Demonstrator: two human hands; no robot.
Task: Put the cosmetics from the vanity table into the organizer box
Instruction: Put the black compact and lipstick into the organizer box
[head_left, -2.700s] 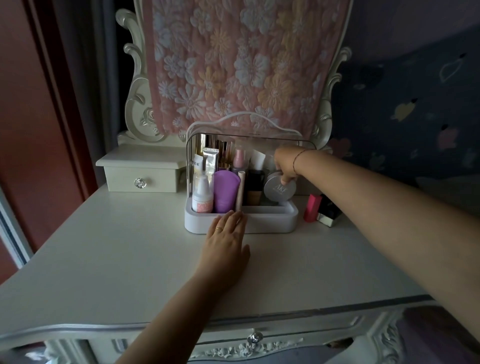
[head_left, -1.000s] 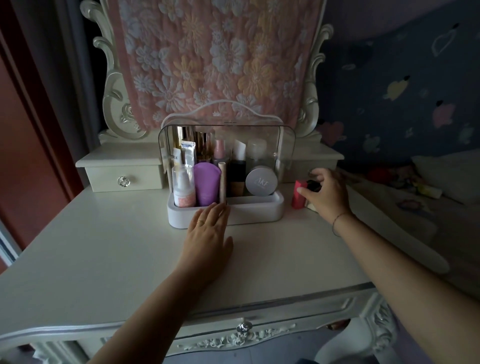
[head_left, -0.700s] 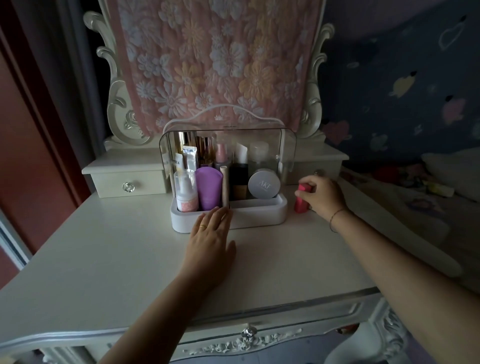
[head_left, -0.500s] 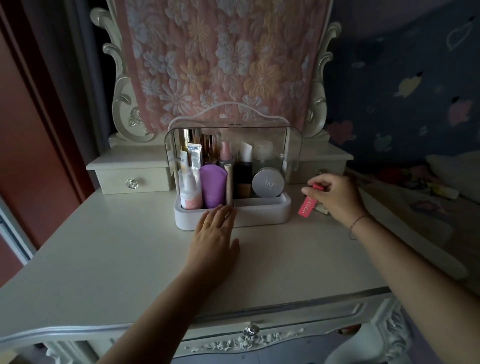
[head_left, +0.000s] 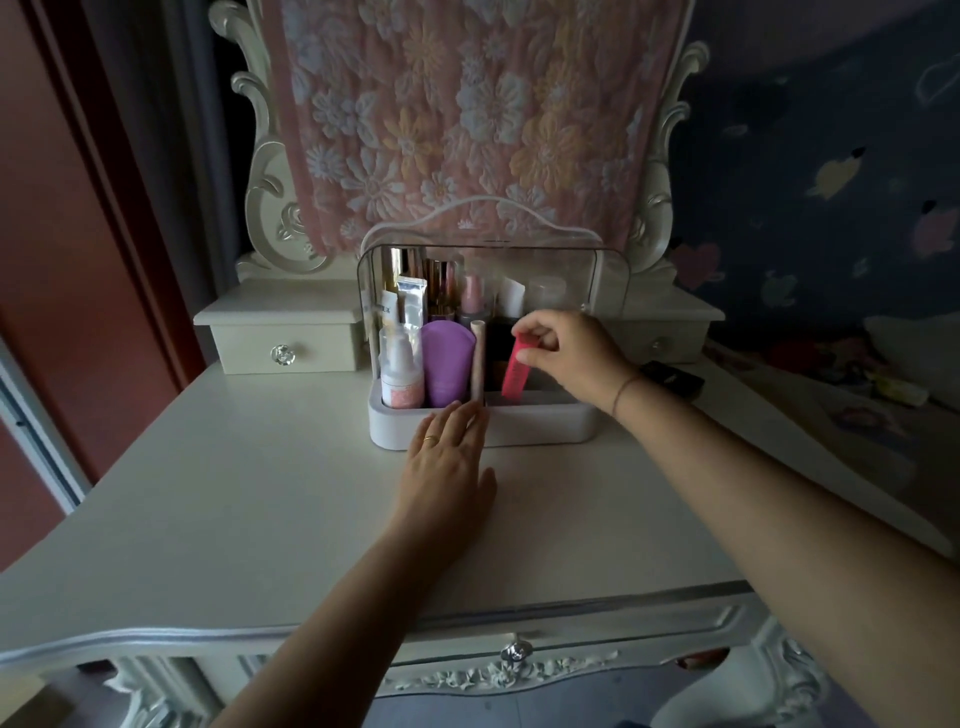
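A white organizer box with a clear raised lid stands at the back of the vanity table. Inside it are a pump bottle, a purple tube, a slim beige stick and several other cosmetics. My right hand pinches the top of a pink tube, which hangs upright in the box's right front section. My left hand lies flat on the table, fingertips touching the box's front rim. A dark compact lies on the table right of the box.
Two small drawer units flank the box under a mirror draped in floral cloth. A bed with scattered items lies to the right. The table's front edge carries a drawer knob.
My right hand left the round compact in the box, picked up the pink tube from the table right of the box and carried it left into the box. The left hand stayed put.
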